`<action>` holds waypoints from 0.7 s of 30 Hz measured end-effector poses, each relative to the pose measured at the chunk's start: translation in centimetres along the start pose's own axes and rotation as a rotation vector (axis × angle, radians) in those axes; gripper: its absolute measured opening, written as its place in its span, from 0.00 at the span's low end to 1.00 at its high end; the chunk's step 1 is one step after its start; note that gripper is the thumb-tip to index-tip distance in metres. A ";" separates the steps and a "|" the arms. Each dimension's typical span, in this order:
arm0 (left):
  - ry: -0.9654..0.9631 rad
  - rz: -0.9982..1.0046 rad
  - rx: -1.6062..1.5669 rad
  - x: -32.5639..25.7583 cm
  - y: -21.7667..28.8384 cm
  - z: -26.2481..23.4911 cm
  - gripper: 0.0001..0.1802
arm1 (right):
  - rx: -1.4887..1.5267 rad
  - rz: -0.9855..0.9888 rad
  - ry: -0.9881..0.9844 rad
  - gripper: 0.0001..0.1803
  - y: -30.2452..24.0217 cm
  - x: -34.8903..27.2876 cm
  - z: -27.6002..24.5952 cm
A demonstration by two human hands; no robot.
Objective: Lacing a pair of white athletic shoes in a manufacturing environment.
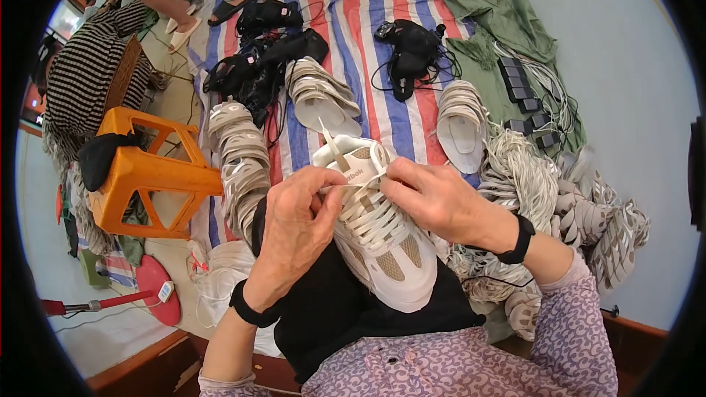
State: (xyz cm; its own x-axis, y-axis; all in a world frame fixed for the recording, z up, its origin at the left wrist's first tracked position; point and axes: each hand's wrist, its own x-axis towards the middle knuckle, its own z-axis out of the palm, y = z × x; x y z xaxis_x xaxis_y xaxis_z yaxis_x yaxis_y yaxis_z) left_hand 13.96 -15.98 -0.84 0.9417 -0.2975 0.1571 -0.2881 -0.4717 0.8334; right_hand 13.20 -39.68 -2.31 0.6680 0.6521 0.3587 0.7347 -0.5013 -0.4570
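Observation:
A white and beige sneaker rests on my lap, its toe toward me. White laces criss-cross up its front to the tongue. My left hand pinches a shoelace at the left of the tongue, thumb and forefinger together. On the other side, my right hand pinches a lace near the top eyelets. Both hands touch the upper part of the shoe, and their fingertips partly cover the lace ends.
Stacked shoe uppers stand on the left, with another stack at the right. Bundled laces lie beside more uppers. An orange stool is at my left. Black cabled gear lies on the striped sheet. Another person's legs show at far left.

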 end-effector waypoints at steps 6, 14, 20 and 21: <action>-0.001 -0.029 0.005 -0.2 -0.2 -0.2 0.06 | 0.100 0.177 0.168 0.13 -1.0 0.4 1.5; -0.008 -0.072 -0.058 0.0 -0.2 0.2 0.05 | 0.463 0.332 0.020 0.09 -0.1 1.1 -0.1; -0.022 -0.117 -0.069 -0.1 -0.3 0.0 0.05 | 0.368 0.175 -0.039 0.07 0.2 2.2 -0.9; -0.022 -0.103 -0.065 -0.1 -0.3 0.1 0.05 | 0.281 0.156 -0.062 0.06 0.1 2.3 -1.1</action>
State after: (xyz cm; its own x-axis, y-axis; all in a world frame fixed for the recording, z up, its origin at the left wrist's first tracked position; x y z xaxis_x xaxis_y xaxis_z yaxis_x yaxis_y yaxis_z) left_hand 13.95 -15.87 -1.12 0.9614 -0.2688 0.0583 -0.1779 -0.4461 0.8771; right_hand 14.94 -38.87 -0.69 0.7552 0.6175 0.2199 0.5568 -0.4272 -0.7124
